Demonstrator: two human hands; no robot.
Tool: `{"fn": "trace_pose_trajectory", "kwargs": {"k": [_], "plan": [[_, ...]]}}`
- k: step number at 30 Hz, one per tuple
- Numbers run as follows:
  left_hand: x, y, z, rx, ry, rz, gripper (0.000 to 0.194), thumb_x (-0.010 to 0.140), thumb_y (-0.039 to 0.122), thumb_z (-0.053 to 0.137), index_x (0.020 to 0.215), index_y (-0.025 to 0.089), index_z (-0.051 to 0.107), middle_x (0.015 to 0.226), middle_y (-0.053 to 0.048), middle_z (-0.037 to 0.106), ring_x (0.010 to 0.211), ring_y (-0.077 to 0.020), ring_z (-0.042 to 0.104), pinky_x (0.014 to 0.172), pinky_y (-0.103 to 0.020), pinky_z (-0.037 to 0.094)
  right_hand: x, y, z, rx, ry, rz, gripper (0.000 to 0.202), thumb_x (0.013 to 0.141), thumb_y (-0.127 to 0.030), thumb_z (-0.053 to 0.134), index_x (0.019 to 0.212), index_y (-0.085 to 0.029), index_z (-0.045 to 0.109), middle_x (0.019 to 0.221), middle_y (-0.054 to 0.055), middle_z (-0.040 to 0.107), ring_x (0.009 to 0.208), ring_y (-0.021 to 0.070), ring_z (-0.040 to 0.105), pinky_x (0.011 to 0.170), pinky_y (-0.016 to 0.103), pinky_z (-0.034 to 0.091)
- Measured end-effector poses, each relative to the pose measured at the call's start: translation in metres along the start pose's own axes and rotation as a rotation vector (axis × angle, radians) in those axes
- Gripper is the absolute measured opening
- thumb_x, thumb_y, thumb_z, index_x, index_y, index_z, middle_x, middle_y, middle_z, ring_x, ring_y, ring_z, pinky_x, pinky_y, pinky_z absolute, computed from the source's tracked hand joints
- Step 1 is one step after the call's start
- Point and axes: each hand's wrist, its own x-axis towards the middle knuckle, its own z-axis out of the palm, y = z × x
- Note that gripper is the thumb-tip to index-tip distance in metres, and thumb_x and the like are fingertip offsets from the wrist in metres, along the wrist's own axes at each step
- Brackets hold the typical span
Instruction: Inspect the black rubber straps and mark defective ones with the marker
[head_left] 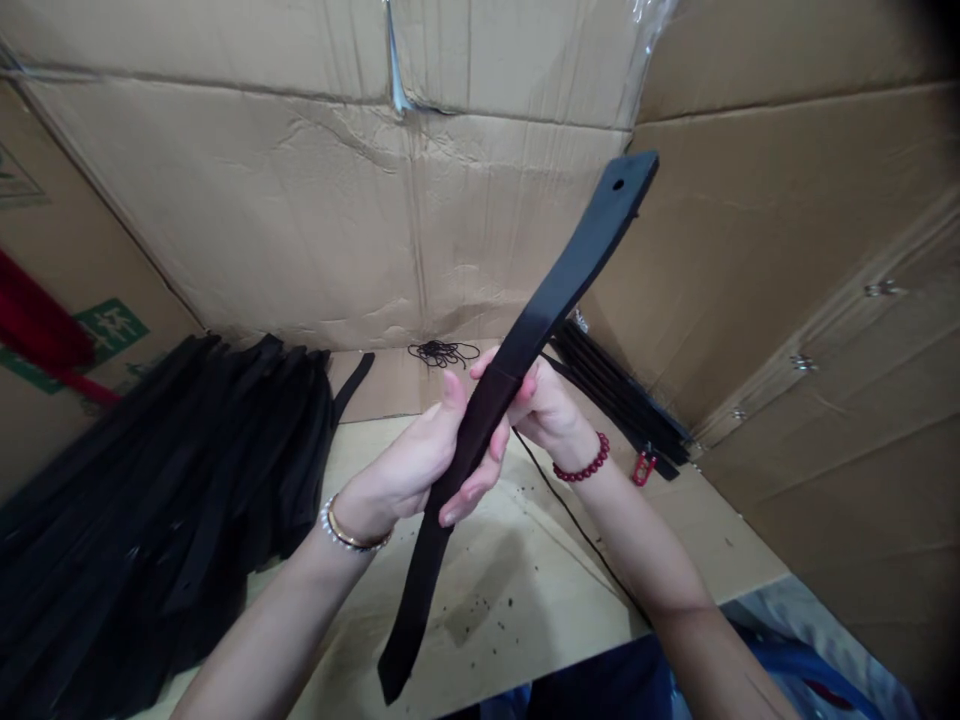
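A long, flat black strap [570, 262] slants across the middle of the view, raised over the table. It has a small round hole near its upper right end, and a wider sleeve-like section lies around its middle. My left hand [431, 450] is wrapped round that middle section, its fingers curling beneath to the far side. Just above, my right hand [541, 402] grips the strap from the right, with part of its fingers hidden behind it. The lower end of the strap hangs towards the table's front edge.
A large pile of black strips [172, 500] covers the left of the table [495, 560]. Further back lies a tangle of black cord [442, 352]. At right, a stack of black strips [615, 385] and a small red tool [643, 467] lie by the cardboard wall [735, 260].
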Motion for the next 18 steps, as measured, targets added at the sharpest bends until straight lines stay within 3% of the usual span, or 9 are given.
{"fn": "trace_pose_trajectory", "kwargs": {"k": [2,4,7,9,12,15,18], "plan": [[0.003,-0.001,-0.001,0.035,0.032,-0.01,0.078,0.081,0.086,0.021,0.075,0.017,0.056,0.044,0.003,0.05,0.025,-0.007,0.038,0.026,-0.018,0.032,0.002,0.001,0.0,0.013,0.03,-0.012,0.053,0.06,-0.057,0.087,0.089,-0.019,0.065,0.05,-0.007,0.057,0.032,0.0083,0.046,0.031,0.02,0.03],[0.006,-0.002,0.0,0.141,0.188,0.092,0.071,0.083,0.083,0.033,0.083,0.016,0.057,0.055,0.001,0.057,0.034,-0.0075,0.048,0.031,-0.017,0.036,0.004,-0.001,-0.001,-0.004,0.116,-0.038,0.046,0.061,-0.05,0.089,0.076,-0.02,0.058,0.047,-0.009,0.054,0.03,0.0065,0.044,0.03,0.018,0.027],[0.01,-0.002,0.0,0.324,0.426,0.276,0.045,0.086,0.06,0.063,0.094,0.016,0.056,0.072,0.0,0.063,0.05,-0.0079,0.058,0.045,-0.017,0.047,0.007,-0.005,0.0,-0.064,0.231,-0.079,0.046,0.067,-0.041,0.088,0.066,-0.02,0.048,0.044,-0.011,0.047,0.031,0.0024,0.034,0.032,0.017,0.026],[0.011,-0.001,0.0,0.409,0.504,0.359,0.034,0.088,0.046,0.069,0.097,0.016,0.057,0.076,0.0,0.064,0.056,-0.0071,0.059,0.05,-0.017,0.048,0.008,-0.008,0.001,-0.101,0.245,-0.1,0.044,0.07,-0.039,0.086,0.064,-0.019,0.048,0.044,-0.011,0.045,0.032,0.0016,0.03,0.033,0.017,0.027],[0.009,0.002,0.0,0.371,0.465,0.369,0.028,0.093,0.042,0.062,0.098,0.015,0.058,0.073,0.0,0.064,0.049,-0.0067,0.057,0.043,-0.016,0.042,0.007,-0.012,0.0,-0.152,0.239,-0.137,0.042,0.069,-0.038,0.087,0.062,-0.018,0.051,0.041,-0.011,0.04,0.034,0.0007,0.024,0.035,0.017,0.02],[0.002,0.006,0.001,0.2,0.319,0.258,0.029,0.094,0.045,0.057,0.092,0.016,0.057,0.063,0.0,0.065,0.039,-0.0089,0.055,0.035,-0.017,0.039,0.004,-0.015,-0.002,-0.177,0.233,-0.127,0.044,0.067,-0.041,0.088,0.059,-0.017,0.052,0.041,-0.011,0.038,0.037,0.0009,0.021,0.037,0.018,0.014],[-0.005,0.009,0.0,0.033,0.162,0.151,0.032,0.096,0.046,0.052,0.087,0.016,0.059,0.053,0.001,0.062,0.031,-0.0091,0.05,0.03,-0.016,0.037,0.0,-0.012,-0.004,-0.151,0.135,-0.043,0.042,0.067,-0.049,0.086,0.068,-0.017,0.059,0.043,-0.009,0.042,0.037,0.0022,0.024,0.037,0.019,0.014]]}}
